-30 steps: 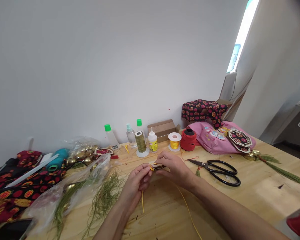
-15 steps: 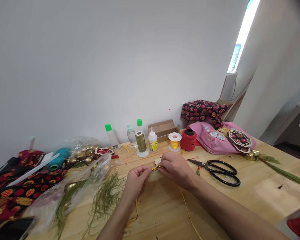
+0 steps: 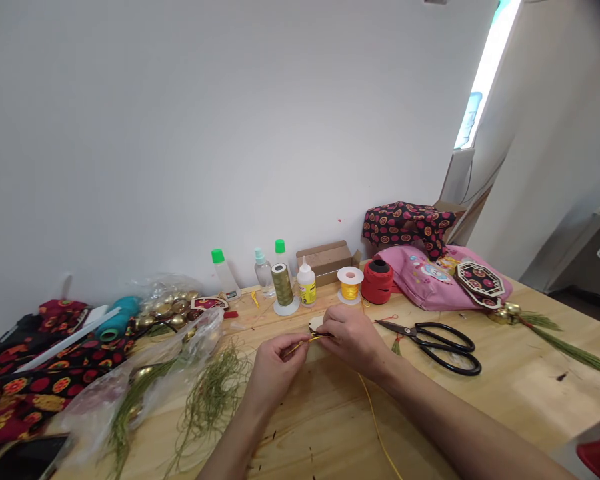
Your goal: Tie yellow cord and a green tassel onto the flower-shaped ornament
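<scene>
My left hand point(image 3: 276, 368) is closed, with thumb and forefinger pinching a yellow cord point(image 3: 316, 338). The cord runs across a short gap to my right hand point(image 3: 351, 337), whose fingers are bent closed over it. A small pale piece with a dark patterned edge point(image 3: 316, 325) pokes out beside the right fingertips; most of it is hidden by that hand. From under the right wrist a long tail of yellow cord trails down to the table's front. Black-handled scissors point(image 3: 437, 343) lie to the right of my right hand.
Behind the hands stand a yellow cord spool point(image 3: 350, 292), a red thread cone point(image 3: 377, 283), a glue bottle point(image 3: 307, 283) and an olive thread spool point(image 3: 282, 287). Tangled green threads point(image 3: 213, 393) lie at left, near a plastic bag point(image 3: 95, 410). A pink pouch point(image 3: 415, 280) rests back right.
The yellow loop between my hands has been drawn into a straighter line. My left hand has shifted slightly right and down, and more of the pale piece shows beside my right fingers.
</scene>
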Action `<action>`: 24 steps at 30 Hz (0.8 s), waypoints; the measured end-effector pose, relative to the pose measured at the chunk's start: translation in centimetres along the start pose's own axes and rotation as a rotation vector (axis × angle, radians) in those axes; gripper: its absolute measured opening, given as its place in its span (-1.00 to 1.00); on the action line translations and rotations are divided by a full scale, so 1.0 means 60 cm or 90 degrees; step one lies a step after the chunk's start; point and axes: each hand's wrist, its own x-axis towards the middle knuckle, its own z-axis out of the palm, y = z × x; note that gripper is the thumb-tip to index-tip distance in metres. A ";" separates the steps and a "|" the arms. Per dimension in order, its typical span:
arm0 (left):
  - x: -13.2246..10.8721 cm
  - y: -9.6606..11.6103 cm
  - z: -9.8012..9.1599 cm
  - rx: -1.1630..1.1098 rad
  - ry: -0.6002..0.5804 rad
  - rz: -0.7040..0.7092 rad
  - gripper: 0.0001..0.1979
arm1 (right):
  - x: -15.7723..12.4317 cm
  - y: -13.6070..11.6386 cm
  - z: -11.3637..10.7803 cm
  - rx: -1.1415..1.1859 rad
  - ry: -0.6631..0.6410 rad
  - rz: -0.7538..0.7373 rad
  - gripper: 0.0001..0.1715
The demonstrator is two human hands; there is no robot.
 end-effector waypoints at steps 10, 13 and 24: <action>0.004 -0.008 0.001 0.001 -0.007 -0.009 -0.81 | -0.001 0.001 0.003 -0.027 -0.013 0.005 -0.91; 0.007 -0.008 0.002 -0.036 -0.003 -0.061 -0.80 | -0.001 0.001 0.003 -0.009 -0.017 -0.001 -0.95; 0.005 0.002 -0.004 -0.128 0.012 -0.175 -0.69 | -0.012 -0.028 -0.002 -0.007 -0.233 -0.186 -0.84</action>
